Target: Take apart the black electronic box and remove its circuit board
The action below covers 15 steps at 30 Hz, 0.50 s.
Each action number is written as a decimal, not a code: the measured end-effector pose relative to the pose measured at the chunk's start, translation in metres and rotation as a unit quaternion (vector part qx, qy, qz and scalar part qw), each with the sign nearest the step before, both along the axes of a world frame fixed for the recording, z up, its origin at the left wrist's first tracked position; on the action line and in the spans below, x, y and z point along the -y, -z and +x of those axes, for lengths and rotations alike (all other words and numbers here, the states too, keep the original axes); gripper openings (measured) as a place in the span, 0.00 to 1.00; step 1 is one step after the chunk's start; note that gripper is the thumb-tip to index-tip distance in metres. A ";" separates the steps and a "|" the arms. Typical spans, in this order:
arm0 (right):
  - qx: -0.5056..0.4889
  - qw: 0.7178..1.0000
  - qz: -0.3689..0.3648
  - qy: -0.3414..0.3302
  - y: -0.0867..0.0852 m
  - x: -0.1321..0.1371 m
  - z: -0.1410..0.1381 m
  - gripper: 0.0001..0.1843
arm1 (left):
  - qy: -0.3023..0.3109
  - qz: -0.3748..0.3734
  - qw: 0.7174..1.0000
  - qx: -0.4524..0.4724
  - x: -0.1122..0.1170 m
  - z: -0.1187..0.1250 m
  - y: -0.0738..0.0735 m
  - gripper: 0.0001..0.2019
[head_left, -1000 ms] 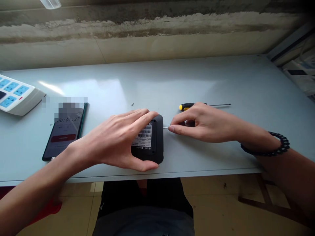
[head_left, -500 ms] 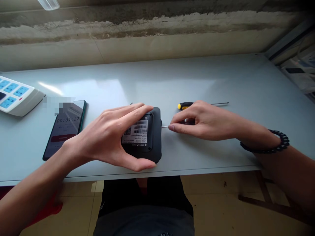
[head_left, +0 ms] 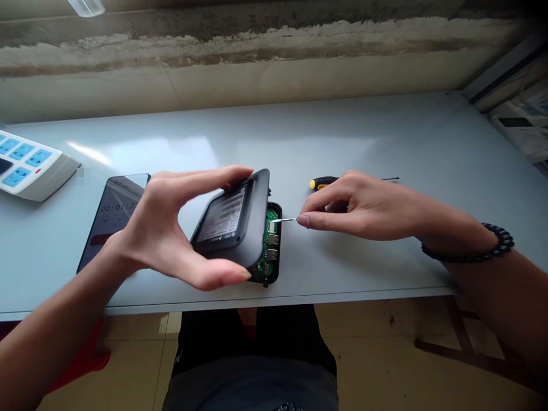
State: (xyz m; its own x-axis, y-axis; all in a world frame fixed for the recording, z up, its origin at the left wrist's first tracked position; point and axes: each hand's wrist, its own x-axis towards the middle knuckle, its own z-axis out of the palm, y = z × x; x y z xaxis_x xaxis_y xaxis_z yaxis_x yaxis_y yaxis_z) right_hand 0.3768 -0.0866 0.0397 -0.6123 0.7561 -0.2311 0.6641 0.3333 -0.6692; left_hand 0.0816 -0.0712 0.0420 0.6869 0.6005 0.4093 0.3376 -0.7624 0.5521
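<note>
My left hand (head_left: 165, 220) spans a dark cover (head_left: 256, 225) with a printed label, fingers at its far edge and thumb at its near edge. The cover is tilted up on its right side, above a black box base (head_left: 279, 271) on the table. Inside the base shows a green circuit board (head_left: 262, 266) with metal ports. Closed around a thin screwdriver (head_left: 286, 220), my right hand (head_left: 363, 205) hides its handle; the metal tip reaches over the board at the open right side. Beyond that hand lies a yellow-and-black screwdriver (head_left: 319, 183).
On the left, a phone (head_left: 115, 200) showing a timer lies partly behind my left hand. A white power strip (head_left: 51, 180) with blue sockets stands at the far left. The table's front edge (head_left: 342, 295) runs close to the box, and a wall (head_left: 274, 80) rises behind.
The cover has come up from the base at its right side and tilted left with my left hand, exposing the board. The screwdriver tip now shows over the board; my right hand has barely moved.
</note>
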 end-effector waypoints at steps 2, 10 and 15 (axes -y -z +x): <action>-0.012 1.000 -0.016 -0.001 -0.001 0.000 0.001 0.23 | 0.015 -0.101 0.992 0.077 -0.006 -0.003 0.004 0.34; -0.059 0.997 -0.058 0.004 0.001 -0.003 0.004 0.26 | -0.007 -0.396 0.866 0.305 -0.022 0.003 -0.004 0.28; -0.080 0.994 -0.065 0.029 0.003 -0.004 0.006 0.27 | -0.111 -0.441 0.785 0.422 -0.019 0.012 -0.019 0.40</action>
